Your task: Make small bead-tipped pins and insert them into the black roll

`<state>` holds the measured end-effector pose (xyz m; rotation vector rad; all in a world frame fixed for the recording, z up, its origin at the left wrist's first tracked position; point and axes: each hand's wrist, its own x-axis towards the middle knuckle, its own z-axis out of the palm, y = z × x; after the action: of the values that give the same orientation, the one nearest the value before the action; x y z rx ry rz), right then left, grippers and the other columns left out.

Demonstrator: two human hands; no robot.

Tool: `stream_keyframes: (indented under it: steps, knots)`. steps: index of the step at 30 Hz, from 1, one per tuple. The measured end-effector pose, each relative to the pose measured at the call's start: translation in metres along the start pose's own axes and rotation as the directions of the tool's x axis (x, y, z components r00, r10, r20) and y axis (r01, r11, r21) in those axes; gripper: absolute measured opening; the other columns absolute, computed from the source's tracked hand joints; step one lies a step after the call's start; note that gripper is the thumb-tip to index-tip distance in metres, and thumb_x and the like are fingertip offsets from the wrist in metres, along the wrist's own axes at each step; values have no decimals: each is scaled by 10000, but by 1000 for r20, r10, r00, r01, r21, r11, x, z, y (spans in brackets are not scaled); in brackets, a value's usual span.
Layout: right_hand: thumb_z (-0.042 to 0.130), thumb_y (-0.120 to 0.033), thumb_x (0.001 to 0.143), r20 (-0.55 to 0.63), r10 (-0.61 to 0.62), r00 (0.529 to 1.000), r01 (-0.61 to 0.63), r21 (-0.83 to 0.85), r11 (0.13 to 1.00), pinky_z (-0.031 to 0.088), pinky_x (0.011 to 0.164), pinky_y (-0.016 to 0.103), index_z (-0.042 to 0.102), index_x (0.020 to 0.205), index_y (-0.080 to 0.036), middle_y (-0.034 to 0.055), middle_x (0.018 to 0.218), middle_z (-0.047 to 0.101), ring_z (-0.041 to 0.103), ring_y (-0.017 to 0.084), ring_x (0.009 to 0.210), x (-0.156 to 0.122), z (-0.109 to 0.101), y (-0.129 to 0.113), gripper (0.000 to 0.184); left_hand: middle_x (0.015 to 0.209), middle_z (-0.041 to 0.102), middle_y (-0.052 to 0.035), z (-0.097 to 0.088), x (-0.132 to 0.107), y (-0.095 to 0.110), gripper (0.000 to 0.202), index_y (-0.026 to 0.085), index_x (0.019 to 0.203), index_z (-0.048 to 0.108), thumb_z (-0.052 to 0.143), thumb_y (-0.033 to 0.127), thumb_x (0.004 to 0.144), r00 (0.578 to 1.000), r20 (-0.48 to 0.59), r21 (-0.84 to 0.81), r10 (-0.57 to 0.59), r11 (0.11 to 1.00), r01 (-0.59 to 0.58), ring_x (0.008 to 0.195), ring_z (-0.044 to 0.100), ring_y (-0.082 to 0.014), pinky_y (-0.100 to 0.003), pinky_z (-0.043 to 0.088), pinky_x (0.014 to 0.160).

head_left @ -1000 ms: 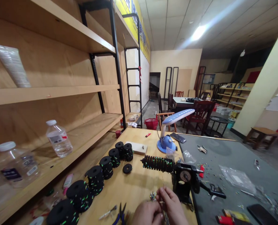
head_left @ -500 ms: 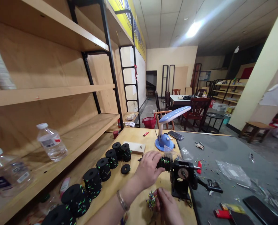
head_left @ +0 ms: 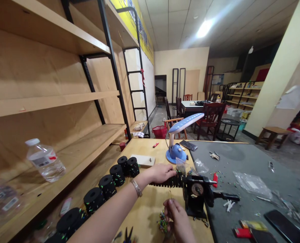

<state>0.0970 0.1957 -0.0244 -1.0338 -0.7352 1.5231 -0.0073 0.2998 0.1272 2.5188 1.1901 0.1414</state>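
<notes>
L hand (head_left: 163, 172): half-curled over blk roll (head_left: 171, 183), prob. to steady, grip unclear | roll: on winder (head_left: 195, 194) at L edge of grey mat (head_left: 241, 155), out over wood tbl (head_left: 142, 213), prob. for access | R hand (head_left: 177, 216): part-curled beside bead bunch (head_left: 162, 222), hold can't tell | blk spools (head_left: 93, 199): tbl's L edge, prob. clearance

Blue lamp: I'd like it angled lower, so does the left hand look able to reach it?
Probably yes: the left hand is at the black spindle, just nearer than the blue lamp, and only a small clear bag seems to stand partly in front.
</notes>
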Motion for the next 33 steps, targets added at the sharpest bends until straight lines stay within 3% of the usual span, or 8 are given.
stream_keyframes:
  steps: [5, 9, 13, 20, 24, 26, 33]
  knots:
    - [673, -720, 597, -37, -30, 999, 31, 36, 999, 290, 288, 147, 598, 759, -190, -87, 433, 478, 365, 48, 306, 4, 7, 5, 560, 889, 683, -57, -4, 13, -11, 488, 189, 940, 634, 345, 579, 894, 992, 113, -96, 50, 995, -39, 791, 624, -216, -282, 438, 648]
    - [704, -729, 537, -90, -28, 996, 34, 68, 997, 324, 310, 163, 587, 735, -195, -87, 406, 471, 384, 60, 312, 8, 12, 6, 582, 894, 673, -33, -6, 14, -16, 523, 187, 992, 633, 527, 649, 773, 985, 156, -179, 78, 983, -49, 777, 617, -202, -249, 437, 601]
    - [713, -695, 575, -72, -74, 995, 79, 75, 994, 396, 387, 200, 595, 768, -189, -48, 450, 561, 478, 95, 373, 6, 15, 1, 554, 926, 679, -35, -8, 18, -19, 462, 191, 1006, 632, 496, 593, 822, 986, 148, -221, 75, 974, -41, 824, 616, -207, -265, 447, 665]
    - [706, -679, 608, -43, -97, 994, 102, 126, 987, 391, 456, 217, 596, 790, -167, 23, 535, 668, 543, 123, 453, 3, 17, -2, 555, 875, 655, -44, -8, 16, -16, 466, 176, 956, 615, 441, 596, 853, 990, 92, -234, 111, 968, -87, 789, 590, -205, -280, 429, 669]
    - [706, -638, 652, -63, -139, 988, 145, 108, 983, 423, 502, 231, 591, 843, -182, 22, 578, 687, 565, 136, 505, 2, 16, 3, 508, 957, 641, -51, -9, 10, -16, 593, 180, 1025, 578, 705, 607, 634, 984, 58, -232, 167, 961, -150, 794, 585, -206, -263, 429, 639]
    - [719, -615, 653, -86, -152, 985, 161, 113, 980, 428, 506, 234, 578, 808, -197, 15, 567, 684, 567, 140, 502, 3, 13, 9, 468, 965, 635, -52, -10, 10, -18, 623, 181, 1023, 578, 746, 591, 586, 981, 54, -226, 186, 959, -170, 786, 579, -204, -262, 427, 628]
    - [779, -573, 598, -131, -110, 985, 134, 189, 973, 451, 503, 241, 549, 684, -205, 16, 569, 690, 599, 151, 505, 3, 4, 16, 442, 804, 649, 3, -14, 13, -22, 373, 190, 927, 642, 558, 533, 808, 972, 139, -238, 191, 959, -155, 718, 574, -165, -238, 424, 598]
